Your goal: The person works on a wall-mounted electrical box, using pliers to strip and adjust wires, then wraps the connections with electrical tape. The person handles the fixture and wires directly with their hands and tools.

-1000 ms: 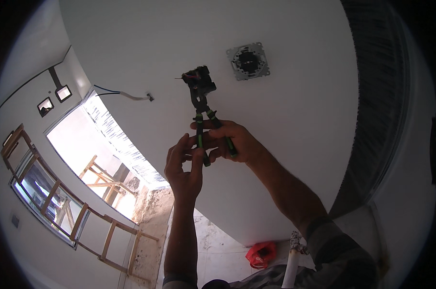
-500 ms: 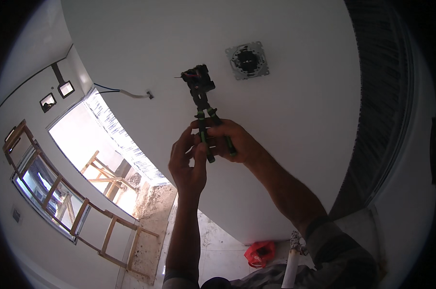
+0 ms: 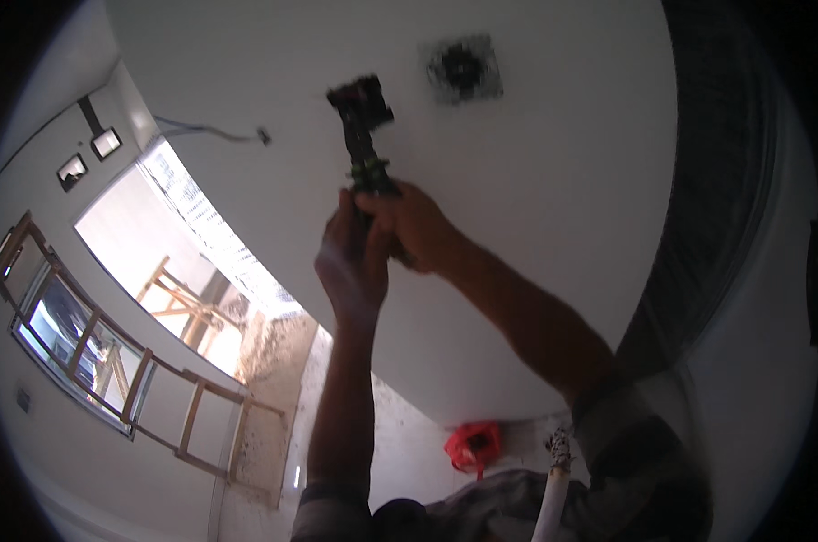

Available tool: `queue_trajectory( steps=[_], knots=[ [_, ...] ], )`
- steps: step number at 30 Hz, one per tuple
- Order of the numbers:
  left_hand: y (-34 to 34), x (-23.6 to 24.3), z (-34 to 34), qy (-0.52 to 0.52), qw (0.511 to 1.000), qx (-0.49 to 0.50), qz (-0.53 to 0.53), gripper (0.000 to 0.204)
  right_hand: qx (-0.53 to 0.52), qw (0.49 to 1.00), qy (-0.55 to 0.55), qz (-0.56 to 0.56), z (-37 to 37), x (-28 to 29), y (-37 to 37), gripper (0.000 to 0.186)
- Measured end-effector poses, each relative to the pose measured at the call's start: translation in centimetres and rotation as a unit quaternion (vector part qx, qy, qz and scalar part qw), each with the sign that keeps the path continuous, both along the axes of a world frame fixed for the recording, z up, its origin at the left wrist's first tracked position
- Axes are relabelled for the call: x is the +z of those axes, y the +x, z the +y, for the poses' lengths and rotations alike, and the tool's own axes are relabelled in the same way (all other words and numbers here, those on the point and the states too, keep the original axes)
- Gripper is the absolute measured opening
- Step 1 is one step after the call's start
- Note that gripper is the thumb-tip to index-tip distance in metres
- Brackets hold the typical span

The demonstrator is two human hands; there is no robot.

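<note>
While the left hand (image 3: 353, 266) and right hand (image 3: 415, 226) clamp together on the near handles (image 3: 370, 173) of the pliers (image 3: 358, 142), these seem stiff, weighty, best gripped there.

Printed white strip (image 3: 212, 226) — too blurred to read

Pliers (image 3: 359, 140) against a black block (image 3: 366, 98)
The pliers are dark with green bands at the top of the handles, nearly upright and tipped slightly left, the handles mostly hidden in the left hand (image 3: 351, 266) and right hand (image 3: 416, 226). Their head meets the block's underside in view. The block is chunky, angular and tilted; blur hides whether the jaws grip it.
</note>
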State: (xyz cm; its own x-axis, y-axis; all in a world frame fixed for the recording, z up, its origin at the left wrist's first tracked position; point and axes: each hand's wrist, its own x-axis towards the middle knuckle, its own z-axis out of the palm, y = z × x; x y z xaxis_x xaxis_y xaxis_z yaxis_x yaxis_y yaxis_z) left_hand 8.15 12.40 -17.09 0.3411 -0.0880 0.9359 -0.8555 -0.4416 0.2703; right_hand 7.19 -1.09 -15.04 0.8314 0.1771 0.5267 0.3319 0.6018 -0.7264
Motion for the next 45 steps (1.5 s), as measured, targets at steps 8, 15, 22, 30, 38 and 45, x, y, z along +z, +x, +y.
queue_trajectory(
  steps=[8, 15, 22, 30, 38, 45],
  knots=[
    [-3.0, -2.5, 2.5, -0.118, 0.975, -0.179, 0.066, 0.052, 0.017, 0.996, -0.082, 0.022, -0.1, -0.8, -1.6, 0.027],
    [-3.8, -14.3, 4.5, -0.075, 0.976, -0.134, 0.157, 0.043, 0.017, 0.975, -0.221, -0.016, -5.7, -2.7, -4.4, 0.027],
    [-7.8, -44.0, 13.7, 0.271, 0.840, -0.032, 0.468, 0.027, -0.043, 0.884, -0.425, 0.188, -6.1, -21.6, -12.3, 0.040],
    [-25.0, -66.3, 32.6, 0.541, 0.471, -0.208, 0.665, 0.028, -0.221, 0.520, -0.486, 0.667, -2.4, -62.1, -46.3, 0.036],
    [-17.7, -72.7, 37.6, 0.510, 0.514, -0.245, 0.645, 0.013, -0.229, 0.339, -0.258, 0.875, 8.6, -61.1, -76.7, 0.032],
    [-15.2, -61.3, 17.2, 0.185, 0.463, -0.129, 0.857, 0.025, -0.295, 0.494, -0.521, 0.631, 12.4, -67.2, -73.2, 0.032]
  ],
)
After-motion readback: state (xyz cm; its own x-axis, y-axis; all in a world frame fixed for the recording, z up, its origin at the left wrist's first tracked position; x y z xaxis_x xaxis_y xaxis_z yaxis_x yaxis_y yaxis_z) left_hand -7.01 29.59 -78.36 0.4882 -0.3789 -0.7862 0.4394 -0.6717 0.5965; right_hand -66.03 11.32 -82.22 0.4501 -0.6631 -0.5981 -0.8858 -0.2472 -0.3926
